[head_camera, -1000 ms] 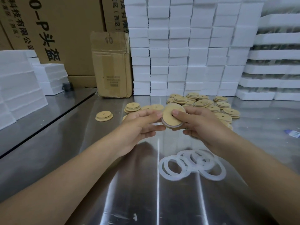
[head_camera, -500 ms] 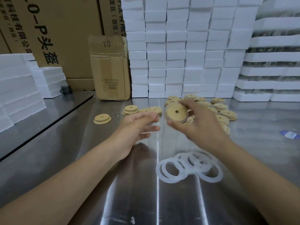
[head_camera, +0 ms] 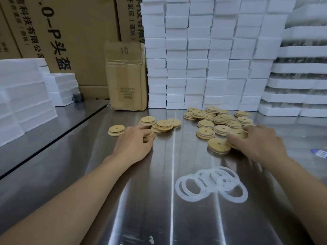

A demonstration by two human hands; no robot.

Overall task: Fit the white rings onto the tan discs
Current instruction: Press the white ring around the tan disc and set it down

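Tan discs with a centre hole lie in two groups on the steel table (head_camera: 159, 200). The left group (head_camera: 163, 125) is small, and the right pile (head_camera: 217, 121) holds several. My left hand (head_camera: 134, 144) lies palm down at the left group, its fingers curled over a tan disc (head_camera: 150, 134). My right hand (head_camera: 258, 144) is at the near edge of the right pile, with thumb and fingers around another tan disc (head_camera: 237, 134). A disc with a white rim under it (head_camera: 219, 145) lies free beside that thumb. Several loose white rings (head_camera: 211, 183) overlap in a heap nearer to me.
A single disc stack (head_camera: 116, 130) sits left of my left hand. A cardboard box (head_camera: 126, 76) and stacked white foam blocks (head_camera: 203, 55) line the back of the table. More foam (head_camera: 23, 96) stands at the left, and a blue-and-white object (head_camera: 319, 152) lies at the right edge.
Both hands held one disc together above the table. They have parted: the right hand carried the disc down to the right pile, and the left hand dropped onto the left group.
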